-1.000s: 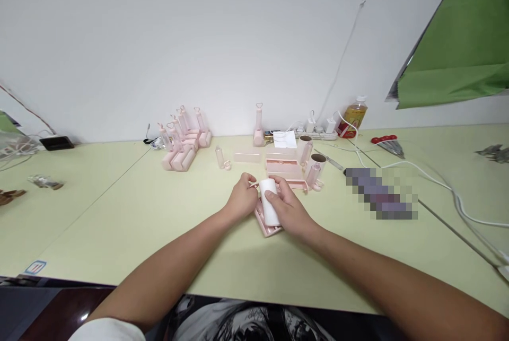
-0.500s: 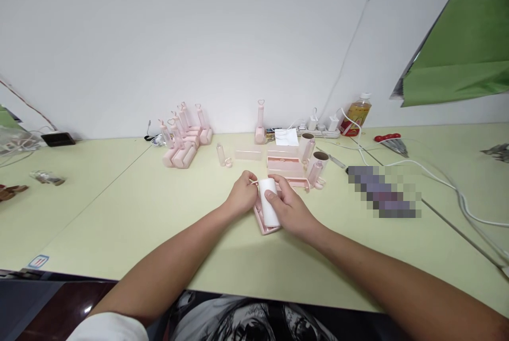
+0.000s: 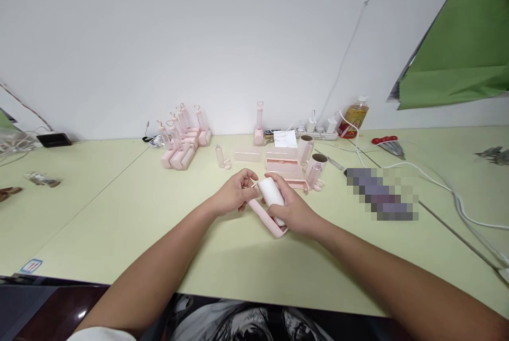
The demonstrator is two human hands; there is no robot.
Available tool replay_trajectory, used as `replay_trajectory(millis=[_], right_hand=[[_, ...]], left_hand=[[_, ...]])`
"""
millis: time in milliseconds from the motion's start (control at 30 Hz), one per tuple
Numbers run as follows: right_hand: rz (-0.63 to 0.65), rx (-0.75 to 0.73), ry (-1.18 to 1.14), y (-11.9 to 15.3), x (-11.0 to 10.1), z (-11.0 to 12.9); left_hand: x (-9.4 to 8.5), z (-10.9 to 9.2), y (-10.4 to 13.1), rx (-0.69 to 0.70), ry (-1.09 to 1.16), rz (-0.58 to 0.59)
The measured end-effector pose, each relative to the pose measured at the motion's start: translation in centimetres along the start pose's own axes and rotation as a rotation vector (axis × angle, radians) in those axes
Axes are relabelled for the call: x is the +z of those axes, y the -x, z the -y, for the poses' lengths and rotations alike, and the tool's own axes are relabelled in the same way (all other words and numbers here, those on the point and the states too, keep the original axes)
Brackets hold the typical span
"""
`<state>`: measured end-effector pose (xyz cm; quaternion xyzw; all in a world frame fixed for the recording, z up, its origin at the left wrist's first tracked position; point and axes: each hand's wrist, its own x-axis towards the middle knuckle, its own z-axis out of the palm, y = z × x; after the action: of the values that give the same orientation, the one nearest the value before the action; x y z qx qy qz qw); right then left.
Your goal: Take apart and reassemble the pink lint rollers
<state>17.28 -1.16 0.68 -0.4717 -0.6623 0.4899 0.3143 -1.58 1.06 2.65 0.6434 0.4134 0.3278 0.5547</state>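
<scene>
My right hand is wrapped round a white roll, which sits tilted over a pink tray-like case. At the roll's upper left end, my left hand pinches a thin pale strip with its fingertips. The lower part of the roll lies within the case's open side. My right fingers hide part of the case and its far edge.
Pink cases with upright clear tubes stand at the back left. Beyond my hands are an open pink case, cardboard-cored rolls and a small tube. White cables and a bottle are at right.
The roll and pink case have turned, their upper ends swinging left. My left hand has shifted slightly left, and its fingers are more spread around the strip.
</scene>
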Motion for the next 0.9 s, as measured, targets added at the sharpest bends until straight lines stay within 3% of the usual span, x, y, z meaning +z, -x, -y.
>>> replay_trajectory(millis=[200, 367, 467, 700, 900], right_hand=[[0.096, -0.165, 0.137, 0.7, -0.7, 1.2], [0.172, -0.372, 0.359, 0.8, -1.7, 1.5], [0.183, -0.447, 0.495, 0.5, -2.2, 0.9], [0.192, -0.470, 0.634, 0.6, -2.4, 0.3], [0.203, -0.471, 0.620, 0.6, -2.4, 0.8]], left_hand=[[-0.6, -0.1, 0.3, 0.092, 0.187, 0.186], [-1.5, -0.5, 0.6, 0.032, 0.171, 0.273], [-1.8, -0.6, 0.7, -0.012, 0.121, 0.257], [-1.9, -0.4, 0.6, -0.112, 0.070, 0.247], [-1.4, 0.3, 0.3, -0.188, 0.218, 0.305]])
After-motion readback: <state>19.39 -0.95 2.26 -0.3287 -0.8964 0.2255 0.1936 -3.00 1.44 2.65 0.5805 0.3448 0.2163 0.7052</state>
